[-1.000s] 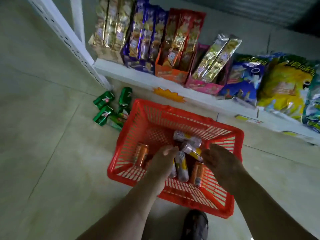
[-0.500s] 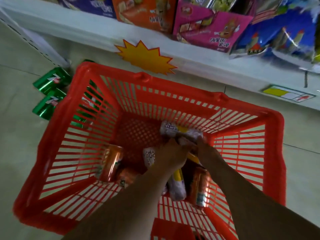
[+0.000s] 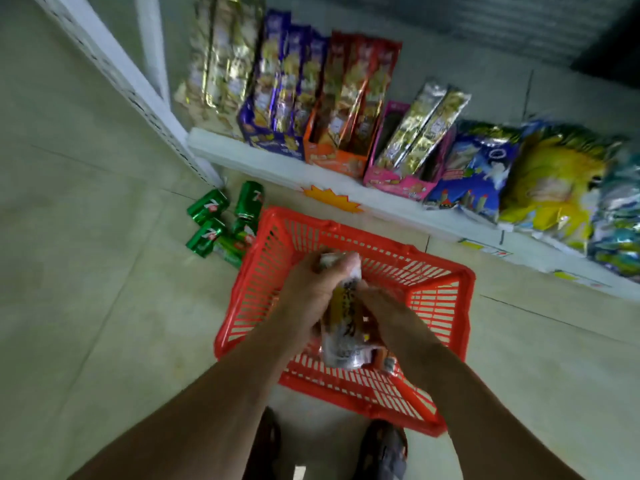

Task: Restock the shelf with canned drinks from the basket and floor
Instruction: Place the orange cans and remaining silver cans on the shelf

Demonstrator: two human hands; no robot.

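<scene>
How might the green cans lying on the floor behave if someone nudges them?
The green cans lie on their sides on smooth floor tiles, so they would probably roll. Their glossy metal looks slippery. They seem rigid, unlikely to flex.

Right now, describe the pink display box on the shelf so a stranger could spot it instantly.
Find the white shelf running behind the red basket. Along it stand cardboard display boxes: purple, orange, then the pink display box. It alone is pink, and holds only two leaning silver-and-gold packets, while its neighbours look fuller.
</scene>
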